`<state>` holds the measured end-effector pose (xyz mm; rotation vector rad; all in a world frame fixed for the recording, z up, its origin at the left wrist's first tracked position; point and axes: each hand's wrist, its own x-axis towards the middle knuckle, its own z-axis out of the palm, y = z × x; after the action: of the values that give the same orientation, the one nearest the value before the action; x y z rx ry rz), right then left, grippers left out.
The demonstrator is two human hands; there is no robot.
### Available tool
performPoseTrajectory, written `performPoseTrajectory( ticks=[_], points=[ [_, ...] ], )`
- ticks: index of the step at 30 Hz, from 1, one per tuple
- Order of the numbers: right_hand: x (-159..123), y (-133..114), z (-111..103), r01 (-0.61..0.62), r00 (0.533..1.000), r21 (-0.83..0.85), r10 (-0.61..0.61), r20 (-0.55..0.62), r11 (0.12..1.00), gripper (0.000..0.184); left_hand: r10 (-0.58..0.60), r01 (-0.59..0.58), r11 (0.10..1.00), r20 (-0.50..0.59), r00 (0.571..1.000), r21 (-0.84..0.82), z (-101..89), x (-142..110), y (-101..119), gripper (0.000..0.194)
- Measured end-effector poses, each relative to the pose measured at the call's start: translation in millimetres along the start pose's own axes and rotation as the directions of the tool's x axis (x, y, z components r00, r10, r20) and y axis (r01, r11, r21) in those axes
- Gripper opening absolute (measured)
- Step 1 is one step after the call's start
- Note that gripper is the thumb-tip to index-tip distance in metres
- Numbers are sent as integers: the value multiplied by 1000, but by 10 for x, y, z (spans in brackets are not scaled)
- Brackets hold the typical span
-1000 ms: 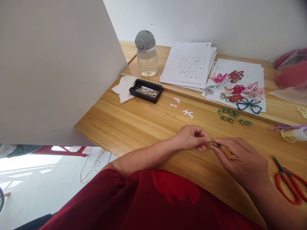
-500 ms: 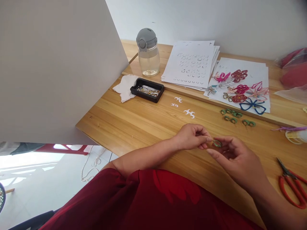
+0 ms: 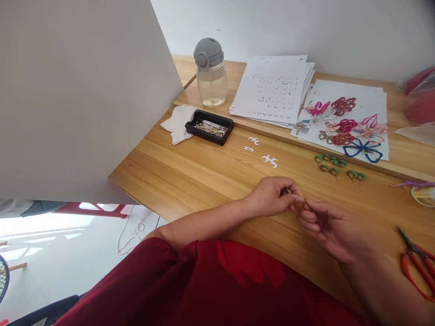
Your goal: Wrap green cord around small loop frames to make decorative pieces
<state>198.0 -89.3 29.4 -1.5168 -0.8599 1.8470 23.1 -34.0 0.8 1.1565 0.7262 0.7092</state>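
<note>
Though pinched — left grip [image 3: 274, 196], contents hidden

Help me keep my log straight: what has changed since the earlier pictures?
The right hand has turned to show more palm, its fingertips back close to those of the left hand. The small green ring, visible between them half a second ago, no longer shows. The left hand stays pinched; the bottle, black tray and red-handled tool are where they were.

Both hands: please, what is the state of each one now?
Left hand: closed in a pinch; anything held is too small to tell.
Right hand: partly curled, tips close to the left hand's; whether it holds something cannot be told.
</note>
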Motion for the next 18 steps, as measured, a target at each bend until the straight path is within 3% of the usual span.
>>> performPoseTrajectory(
  ticks=[2,4,7,9,12,15,18],
  points=[
    [52,-8,-26,-22,998,32,20,64,999,40,46,-44,997,-20,999,69,-14,-2,-2,29],
    [83,22,-44,93,995,-30,-94,-32,995,39,62,-58,990,-33,998,128,-31,0,-1,23],
    [94,92,-28,294,913,-234,-344,-218,927,37,81,-71,978,-44,996,194,-52,5,-5,14],
    [84,126,15,357,852,-334,-450,-266,873,38,60,-48,979,-54,997,200,-57,10,-13,12],
    [58,146,88,385,794,-403,-520,-315,831,30,-48,55,994,-63,997,100,-50,20,-20,12],
    [37,158,99,367,768,-462,-544,-339,807,26,-156,153,985,-28,987,-83,-38,32,-9,21],
    [33,172,26,338,742,-547,-574,-346,766,25,-192,191,963,13,981,-191,-29,35,8,34]
  ],
)
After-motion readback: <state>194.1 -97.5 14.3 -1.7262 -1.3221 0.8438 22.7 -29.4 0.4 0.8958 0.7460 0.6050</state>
